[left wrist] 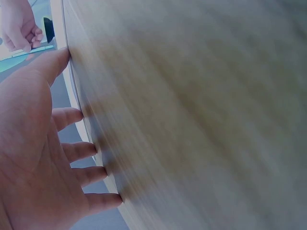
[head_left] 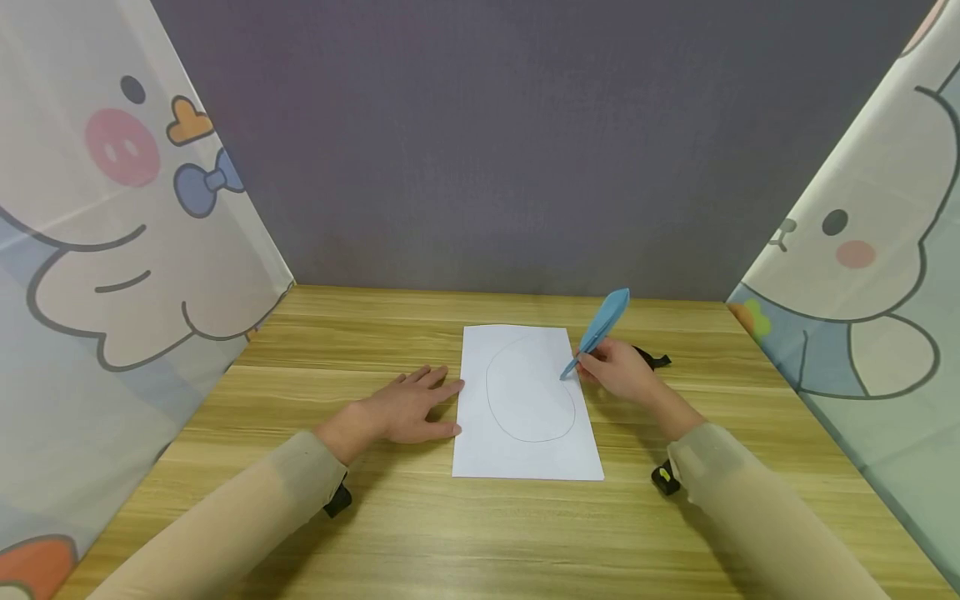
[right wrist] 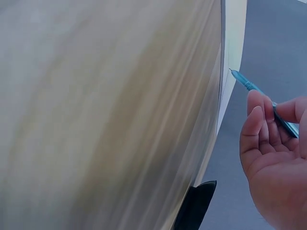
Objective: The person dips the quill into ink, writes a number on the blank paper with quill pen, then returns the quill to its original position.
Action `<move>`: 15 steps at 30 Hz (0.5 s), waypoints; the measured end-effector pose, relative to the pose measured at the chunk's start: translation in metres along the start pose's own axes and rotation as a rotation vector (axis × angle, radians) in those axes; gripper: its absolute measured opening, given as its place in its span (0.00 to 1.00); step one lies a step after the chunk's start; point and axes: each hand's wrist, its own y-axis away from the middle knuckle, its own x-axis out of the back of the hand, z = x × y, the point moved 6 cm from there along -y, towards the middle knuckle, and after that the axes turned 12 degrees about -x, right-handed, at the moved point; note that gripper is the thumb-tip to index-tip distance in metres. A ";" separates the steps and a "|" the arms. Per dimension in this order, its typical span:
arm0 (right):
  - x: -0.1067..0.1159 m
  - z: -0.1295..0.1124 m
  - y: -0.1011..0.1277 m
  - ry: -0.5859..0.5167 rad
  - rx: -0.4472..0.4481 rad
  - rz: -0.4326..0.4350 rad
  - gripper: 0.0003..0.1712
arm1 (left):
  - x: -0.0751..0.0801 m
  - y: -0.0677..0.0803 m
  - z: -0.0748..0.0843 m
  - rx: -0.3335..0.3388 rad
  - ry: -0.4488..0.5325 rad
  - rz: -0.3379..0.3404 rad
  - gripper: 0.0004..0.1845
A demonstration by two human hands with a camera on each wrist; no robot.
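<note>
A white sheet of paper (head_left: 525, 408) lies on the wooden table (head_left: 375, 517) with a pencilled oval (head_left: 530, 387) drawn on it. My right hand (head_left: 622, 371) pinches a blue feather-shaped pen (head_left: 600, 329), its tip touching the oval's right side. In the right wrist view the pen (right wrist: 259, 93) points its tip at the paper's edge (right wrist: 230, 57). My left hand (head_left: 408, 408) lies flat with spread fingers (left wrist: 72, 143) on the table, fingertips at the sheet's left edge.
A small black object (head_left: 651, 358) lies on the table behind my right hand. Cartoon-printed curtains (head_left: 112, 250) hang along both sides and a grey wall (head_left: 525, 142) closes the back. Black wrist straps (head_left: 337, 500) sit on both sleeves.
</note>
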 end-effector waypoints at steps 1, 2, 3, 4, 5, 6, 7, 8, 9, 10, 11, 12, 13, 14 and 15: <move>0.000 0.000 -0.001 0.005 -0.001 0.004 0.19 | 0.000 0.000 0.000 0.000 -0.001 0.000 0.45; -0.001 0.000 -0.002 0.009 0.002 0.004 0.20 | 0.000 0.000 0.000 0.001 -0.001 0.000 0.45; -0.001 -0.001 -0.003 0.008 0.000 0.006 0.21 | 0.000 0.000 0.000 0.001 -0.002 0.001 0.45; -0.002 -0.001 -0.004 0.007 -0.002 0.006 0.21 | 0.000 0.000 0.000 0.001 -0.003 0.001 0.45; -0.003 -0.001 -0.005 0.008 -0.004 0.007 0.21 | 0.000 0.000 0.000 0.002 -0.003 0.001 0.45; -0.003 -0.002 -0.006 0.010 0.001 0.005 0.22 | 0.000 0.000 0.000 0.003 -0.003 0.001 0.45; -0.004 -0.003 -0.006 0.006 0.003 0.004 0.22 | 0.000 0.000 0.000 0.003 -0.004 0.000 0.45; -0.005 -0.004 -0.007 -0.001 0.004 0.002 0.22 | 0.000 0.000 0.000 0.004 -0.003 -0.001 0.45; -0.006 -0.004 -0.008 -0.008 0.001 0.004 0.22 | 0.000 0.000 0.000 0.004 -0.003 -0.001 0.45; -0.006 -0.006 -0.008 -0.014 0.003 0.002 0.22 | 0.000 0.000 0.000 0.005 -0.002 -0.001 0.45; -0.007 -0.006 -0.008 -0.018 0.006 -0.001 0.22 | 0.000 0.000 0.000 0.005 -0.001 -0.001 0.45; -0.008 -0.007 -0.009 -0.019 0.010 -0.003 0.22 | 0.000 0.000 0.000 0.004 0.000 0.000 0.45; -0.009 -0.008 -0.010 -0.021 0.009 -0.003 0.21 | 0.000 0.000 0.000 0.003 0.001 0.001 0.45; -0.009 -0.008 -0.010 -0.017 0.008 0.001 0.21 | 0.000 0.000 0.000 0.003 0.002 0.002 0.45; -0.010 -0.009 -0.011 -0.013 0.007 0.004 0.21 | 0.000 0.000 0.000 0.002 0.002 0.003 0.45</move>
